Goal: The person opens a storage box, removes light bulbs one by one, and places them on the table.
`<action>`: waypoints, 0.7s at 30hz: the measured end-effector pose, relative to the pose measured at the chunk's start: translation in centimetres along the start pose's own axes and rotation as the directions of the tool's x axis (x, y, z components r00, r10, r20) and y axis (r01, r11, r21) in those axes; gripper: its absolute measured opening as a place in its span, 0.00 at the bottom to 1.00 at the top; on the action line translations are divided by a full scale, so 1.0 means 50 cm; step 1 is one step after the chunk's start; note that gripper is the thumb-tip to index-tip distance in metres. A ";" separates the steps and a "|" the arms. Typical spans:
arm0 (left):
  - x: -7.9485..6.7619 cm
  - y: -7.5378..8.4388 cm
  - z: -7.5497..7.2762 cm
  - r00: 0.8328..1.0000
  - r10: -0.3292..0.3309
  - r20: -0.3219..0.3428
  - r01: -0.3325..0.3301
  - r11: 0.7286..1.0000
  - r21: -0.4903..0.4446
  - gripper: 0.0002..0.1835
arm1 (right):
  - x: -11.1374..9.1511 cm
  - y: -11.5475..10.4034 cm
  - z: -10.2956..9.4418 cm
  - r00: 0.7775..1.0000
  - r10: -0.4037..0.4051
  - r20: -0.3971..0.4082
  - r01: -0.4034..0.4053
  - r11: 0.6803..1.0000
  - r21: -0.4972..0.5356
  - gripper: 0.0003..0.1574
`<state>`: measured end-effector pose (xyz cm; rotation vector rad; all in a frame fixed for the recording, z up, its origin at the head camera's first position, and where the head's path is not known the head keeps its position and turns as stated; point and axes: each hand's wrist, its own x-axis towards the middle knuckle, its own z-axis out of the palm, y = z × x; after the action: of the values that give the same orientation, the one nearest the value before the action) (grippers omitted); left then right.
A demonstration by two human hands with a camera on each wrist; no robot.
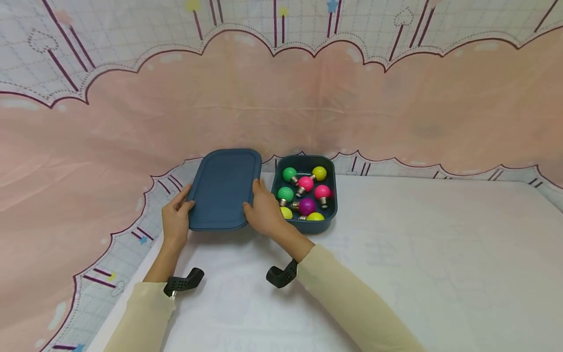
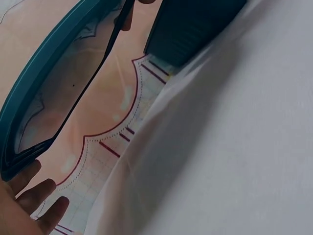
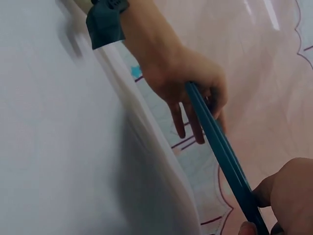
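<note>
A dark blue rectangular lid [image 1: 226,190] with rounded corners is held tilted above the white table. My left hand [image 1: 175,220] pinches its left edge, several fingers extending beneath, as the right wrist view shows. The right hand [image 1: 266,210] pinches the opposite edge between thumb and fingers. Just right of that hand stands a matching dark blue box [image 1: 327,225], uncovered. Inside lie several coloured light bulbs with metal screw bases, among them a purple bulb [image 1: 307,206], a green bulb [image 1: 290,174] and a yellow bulb [image 1: 319,173]. My right hand partly covers the box's lower left corner.
The white table [image 1: 422,264] stretches to the right and front. Behind it hangs a peach backdrop cloth [image 1: 316,112] with a scalloped pattern, which also runs along the table's left edge. Each wrist wears a black camera mount [image 1: 281,275].
</note>
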<state>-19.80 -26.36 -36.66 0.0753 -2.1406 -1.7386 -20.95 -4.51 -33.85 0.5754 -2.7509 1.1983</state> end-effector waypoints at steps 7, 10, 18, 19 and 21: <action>0.006 -0.020 -0.011 0.999 -0.031 0.010 0.031 0.998 0.048 0.25 | -0.001 -0.016 0.025 0.998 0.043 -0.042 -0.045 0.997 -0.063 0.36; 0.006 -0.031 -0.014 0.998 -0.059 0.017 0.057 0.995 0.077 0.25 | -0.003 -0.021 0.036 0.997 0.071 -0.042 -0.074 0.994 -0.084 0.35; 0.001 -0.039 -0.019 0.997 -0.069 0.045 0.063 0.990 0.125 0.25 | -0.014 -0.014 0.064 0.991 0.128 -0.028 -0.131 0.982 -0.138 0.34; 0.000 -0.040 -0.019 0.996 -0.073 0.050 0.065 0.988 0.139 0.25 | -0.015 -0.012 0.068 0.991 0.129 -0.029 -0.132 0.981 -0.140 0.33; 0.000 -0.042 -0.021 0.995 -0.076 0.061 0.065 0.983 0.172 0.25 | -0.017 -0.008 0.074 0.991 0.132 -0.030 -0.135 0.981 -0.137 0.33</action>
<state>-19.87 -27.81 -38.49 0.1419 -2.3590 -1.6133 -19.73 -7.18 -36.31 0.3672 -2.8659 1.0184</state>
